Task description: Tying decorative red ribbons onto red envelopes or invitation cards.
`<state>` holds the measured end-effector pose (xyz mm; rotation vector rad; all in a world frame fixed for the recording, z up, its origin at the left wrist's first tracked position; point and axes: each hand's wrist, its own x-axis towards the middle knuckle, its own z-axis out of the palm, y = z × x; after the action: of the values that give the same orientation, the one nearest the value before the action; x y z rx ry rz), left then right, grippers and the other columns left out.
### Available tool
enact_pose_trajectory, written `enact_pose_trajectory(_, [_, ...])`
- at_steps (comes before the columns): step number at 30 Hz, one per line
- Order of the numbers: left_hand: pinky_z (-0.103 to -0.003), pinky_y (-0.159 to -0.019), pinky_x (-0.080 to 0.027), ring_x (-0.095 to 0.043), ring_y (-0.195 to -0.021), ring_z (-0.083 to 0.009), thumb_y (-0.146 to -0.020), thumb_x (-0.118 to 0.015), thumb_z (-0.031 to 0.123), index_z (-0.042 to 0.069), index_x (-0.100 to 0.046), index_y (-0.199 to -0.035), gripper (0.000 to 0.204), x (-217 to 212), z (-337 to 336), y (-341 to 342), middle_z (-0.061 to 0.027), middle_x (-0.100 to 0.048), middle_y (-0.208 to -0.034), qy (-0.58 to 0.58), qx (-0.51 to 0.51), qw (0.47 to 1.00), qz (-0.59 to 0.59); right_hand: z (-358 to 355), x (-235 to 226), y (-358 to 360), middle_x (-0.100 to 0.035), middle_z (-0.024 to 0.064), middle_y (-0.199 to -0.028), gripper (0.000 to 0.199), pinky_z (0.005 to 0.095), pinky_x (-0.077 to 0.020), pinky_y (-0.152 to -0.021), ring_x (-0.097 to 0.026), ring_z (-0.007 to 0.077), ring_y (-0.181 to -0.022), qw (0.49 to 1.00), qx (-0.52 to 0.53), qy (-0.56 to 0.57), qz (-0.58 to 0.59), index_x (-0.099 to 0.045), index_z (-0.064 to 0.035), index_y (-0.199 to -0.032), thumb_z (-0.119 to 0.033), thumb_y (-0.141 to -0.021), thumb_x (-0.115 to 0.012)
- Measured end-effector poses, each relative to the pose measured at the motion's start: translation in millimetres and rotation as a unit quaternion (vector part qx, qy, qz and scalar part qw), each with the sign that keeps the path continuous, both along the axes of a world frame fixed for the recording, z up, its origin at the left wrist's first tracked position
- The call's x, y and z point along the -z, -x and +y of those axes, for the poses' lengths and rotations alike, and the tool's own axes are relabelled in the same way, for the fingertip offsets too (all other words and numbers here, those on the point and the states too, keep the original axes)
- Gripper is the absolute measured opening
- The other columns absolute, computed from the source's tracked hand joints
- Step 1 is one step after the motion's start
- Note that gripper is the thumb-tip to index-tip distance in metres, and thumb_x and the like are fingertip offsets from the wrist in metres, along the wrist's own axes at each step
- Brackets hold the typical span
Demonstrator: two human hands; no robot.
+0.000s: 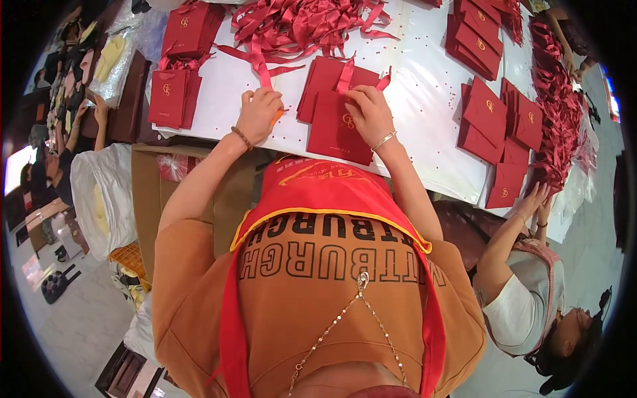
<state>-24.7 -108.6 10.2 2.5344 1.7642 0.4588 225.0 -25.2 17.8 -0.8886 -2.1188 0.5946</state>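
My left hand (261, 119) is closed at the table's near side, with the end of a red ribbon (261, 63) running into its fingers. A small orange thing (277, 117) pokes out beside those fingers; its kind is hidden. To the right, my right hand (371, 116) pinches the top edge of a red paper envelope (338, 139) with gold marking, near a ribbon loop (346, 74). This envelope lies over a stack of similar red envelopes (312, 89), close to the table's near edge.
A heap of loose red ribbons (298, 26) lies on the white table (424, 132) ahead. Envelope stacks (174, 96) stand left, others (484, 119) right, beside a long ribbon row (554, 113). Another person (531, 285) works at the right. A cardboard box (232, 205) stands below the table edge.
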Motion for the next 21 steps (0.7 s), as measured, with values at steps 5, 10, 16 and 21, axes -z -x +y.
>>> enact_pose_trajectory(5, [-0.035, -0.078, -0.037, -0.052, -0.087, -0.0240, -0.075, -0.058, 0.009, 0.007, -0.054, -0.085, 0.012, -50, -19, -35, -0.0068, -0.056, -0.090, 0.112, 0.154, 0.968, -0.162, 3, 11, 4, -0.055, 0.0083, -0.088, 0.026, 0.0351, -0.0424, -0.071, -0.051, 0.0267, -0.081, 0.990, -0.033, -0.025, -0.134, -0.057, -0.0079, -0.092, -0.009, -0.067, -0.064])
enact_pose_trajectory(10, [-0.026, -0.064, -0.044, -0.057, -0.074, -0.0161, -0.080, -0.053, 0.004, 0.004, -0.052, -0.088, 0.008, -64, -8, -41, -0.0078, -0.058, -0.081, 0.282, 0.003, 0.827, -0.486, 1, 2, 2, -0.054, 0.0081, -0.083, 0.024, 0.0362, -0.0424, -0.068, -0.051, 0.0270, -0.078, 0.980, -0.056, 0.007, -0.189, -0.057, -0.0094, -0.090, -0.011, -0.067, -0.064])
enact_pose_trajectory(16, [-0.019, -0.056, -0.039, -0.053, -0.063, -0.0074, -0.084, -0.051, 0.009, 0.000, -0.055, -0.095, 0.015, -87, 14, -17, -0.0076, -0.061, -0.075, 0.189, -0.063, 0.716, -0.669, 19, -5, 1, -0.062, 0.0091, -0.079, 0.020, 0.0309, -0.0459, -0.065, -0.060, 0.0210, -0.072, 0.951, -0.054, 0.245, -0.182, -0.059, -0.0059, -0.089, -0.016, -0.072, -0.065])
enact_pose_trajectory(21, [-0.017, -0.058, -0.039, -0.054, -0.066, -0.0054, -0.083, -0.053, 0.011, 0.001, -0.059, -0.093, 0.015, -63, 14, -45, -0.0043, -0.062, -0.078, 0.291, -0.147, 0.711, -0.623, 33, -12, 12, -0.063, 0.0086, -0.080, 0.017, 0.0330, -0.0463, -0.067, -0.061, 0.0239, -0.076, 0.941, -0.038, 0.297, -0.160, -0.062, -0.0083, -0.086, -0.018, -0.072, -0.064])
